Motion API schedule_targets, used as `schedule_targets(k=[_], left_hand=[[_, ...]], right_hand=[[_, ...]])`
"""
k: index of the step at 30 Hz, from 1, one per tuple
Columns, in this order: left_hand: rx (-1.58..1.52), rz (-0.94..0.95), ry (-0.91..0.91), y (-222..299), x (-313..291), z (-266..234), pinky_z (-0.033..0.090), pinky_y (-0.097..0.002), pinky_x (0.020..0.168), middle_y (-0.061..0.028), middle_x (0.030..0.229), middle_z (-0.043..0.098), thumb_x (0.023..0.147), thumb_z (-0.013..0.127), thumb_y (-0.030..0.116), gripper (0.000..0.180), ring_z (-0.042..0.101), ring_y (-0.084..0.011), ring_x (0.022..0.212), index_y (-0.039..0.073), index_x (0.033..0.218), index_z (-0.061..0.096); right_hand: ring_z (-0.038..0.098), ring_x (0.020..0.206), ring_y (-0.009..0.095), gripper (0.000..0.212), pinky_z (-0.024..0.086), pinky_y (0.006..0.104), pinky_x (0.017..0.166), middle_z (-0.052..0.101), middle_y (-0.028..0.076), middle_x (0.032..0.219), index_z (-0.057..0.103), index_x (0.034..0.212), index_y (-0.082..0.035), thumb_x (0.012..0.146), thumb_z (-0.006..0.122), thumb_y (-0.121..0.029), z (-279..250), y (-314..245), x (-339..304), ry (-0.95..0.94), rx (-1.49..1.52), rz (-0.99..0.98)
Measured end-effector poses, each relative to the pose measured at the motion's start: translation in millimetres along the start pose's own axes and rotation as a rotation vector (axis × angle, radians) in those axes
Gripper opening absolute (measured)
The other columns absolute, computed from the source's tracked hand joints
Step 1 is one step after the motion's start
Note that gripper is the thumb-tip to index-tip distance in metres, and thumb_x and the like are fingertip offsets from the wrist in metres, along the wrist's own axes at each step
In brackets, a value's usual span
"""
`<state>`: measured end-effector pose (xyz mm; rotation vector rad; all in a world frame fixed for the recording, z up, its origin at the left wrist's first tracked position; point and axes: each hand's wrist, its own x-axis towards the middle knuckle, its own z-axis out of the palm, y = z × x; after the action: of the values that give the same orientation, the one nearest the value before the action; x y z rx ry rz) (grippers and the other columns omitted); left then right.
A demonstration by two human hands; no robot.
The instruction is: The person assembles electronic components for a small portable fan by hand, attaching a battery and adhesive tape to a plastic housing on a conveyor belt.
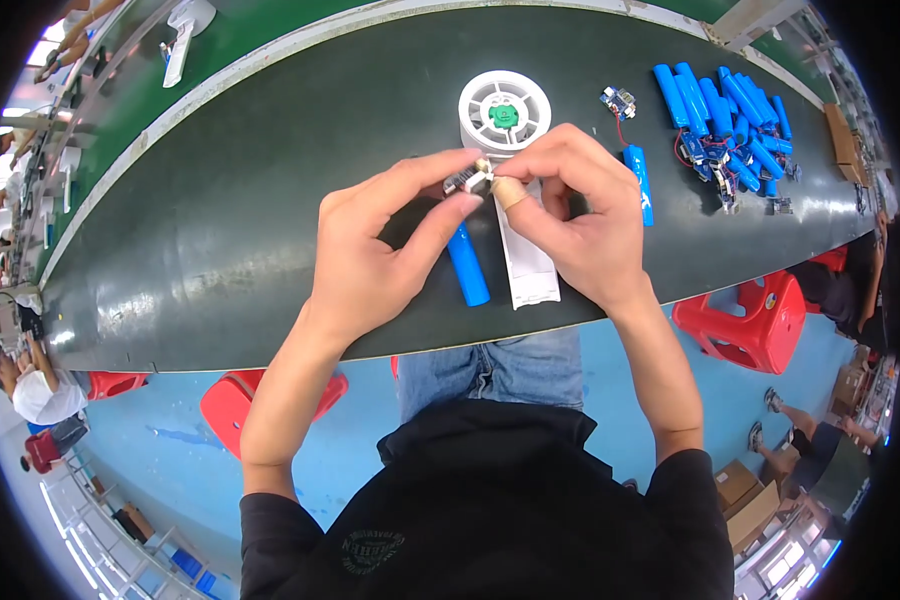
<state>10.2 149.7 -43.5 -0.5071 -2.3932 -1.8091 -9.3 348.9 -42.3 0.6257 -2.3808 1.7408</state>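
Note:
My left hand (388, 235) pinches a small circuit board (462, 181) between thumb and fingertips. Against the board's right side my right hand (590, 215) closes its thumb and forefinger on a small white connector (489, 177); a tan bandage wraps one of its digits. A blue cylindrical battery (468, 266) lies on the table just below the board. Under my hands rests a white handheld fan housing (533, 268), its round spoked head (505, 82) pointing away from me with a green piece at the centre. Whether the connector is seated in the board cannot be made out.
Right of my hands lie a single board (618, 101) wired to a blue battery (638, 184), and a pile of blue batteries (730, 105) with boards. Red stools (750, 322) stand along the dark table (200, 230). Other people are at the far left and right.

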Motion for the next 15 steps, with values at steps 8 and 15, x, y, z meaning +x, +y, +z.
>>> schedule_targets(k=[8,15], left_hand=[[-0.490,-0.166,-0.145,3.5,3.2,-8.3,0.051,-0.0317,0.099,-0.0165,0.122,0.066,0.090,0.062,-0.010,0.037,0.063,-0.0205,0.112,-0.004,0.127,0.063],[-0.485,-0.187,-0.168,2.6,3.8,-9.8,0.053,-0.0321,0.098,-0.0166,0.127,0.062,0.089,0.063,-0.010,0.036,0.063,-0.0208,0.113,-0.004,0.125,0.064]], right_hand=[[0.044,0.055,0.001,0.012,0.031,0.0182,0.049,0.065,0.002,0.089,0.073,0.090,-0.002,0.079,0.074,0.002,-2.6,2.4,0.2,-0.003,0.049,0.036],[0.045,0.056,0.001,0.012,0.031,0.0184,0.050,0.064,0.002,0.088,0.073,0.090,-0.001,0.079,0.074,0.003,-3.6,3.1,0.9,0.022,0.014,0.000]])
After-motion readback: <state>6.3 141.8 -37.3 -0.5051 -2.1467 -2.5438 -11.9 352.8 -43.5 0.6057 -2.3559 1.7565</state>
